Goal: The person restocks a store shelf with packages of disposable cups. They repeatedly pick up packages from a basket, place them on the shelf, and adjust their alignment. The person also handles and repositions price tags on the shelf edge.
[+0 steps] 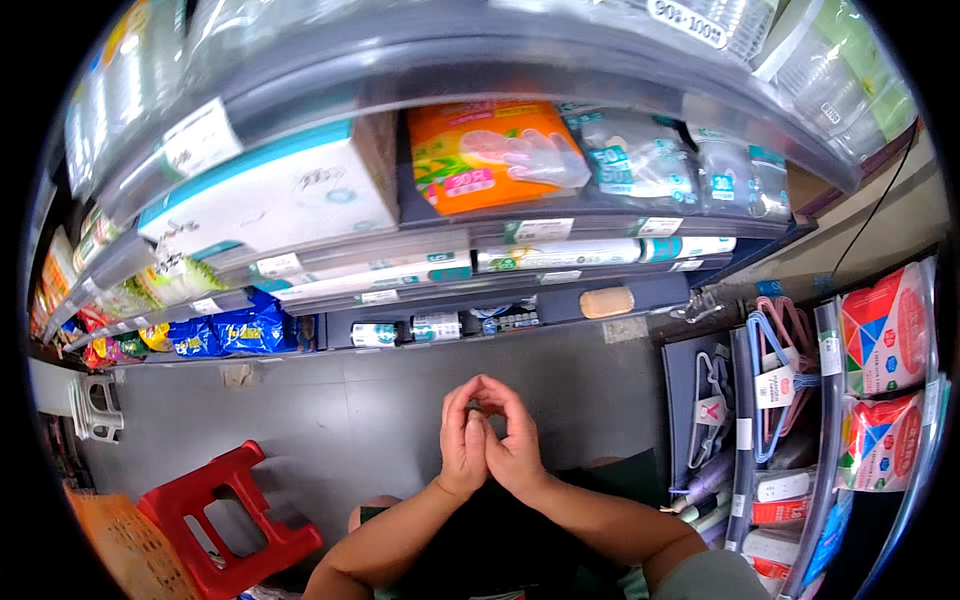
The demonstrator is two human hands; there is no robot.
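Note:
My left hand (463, 446) and my right hand (517, 450) meet in front of my body, over the grey floor (360, 405). Their curved fingers touch at the tips and the thumbs lie side by side, with a small hollow between. I see nothing held in either hand. Beyond them stands a shelf unit (450, 225). On one level are an orange pack of disposable gloves (480, 150), a white and teal box (285, 195) and clear plastic packs (637, 161). Lower down lie white rolls (559, 255) and a tan oblong item (606, 302).
At lower left a red plastic stool (259, 517) stands by an orange perforated basket (135, 540). To the right, a rack holds blue hangers (765, 382), pink hangers (795, 322) and red-and-white packs (881, 442). Blue packs (247, 330) fill the low left shelf.

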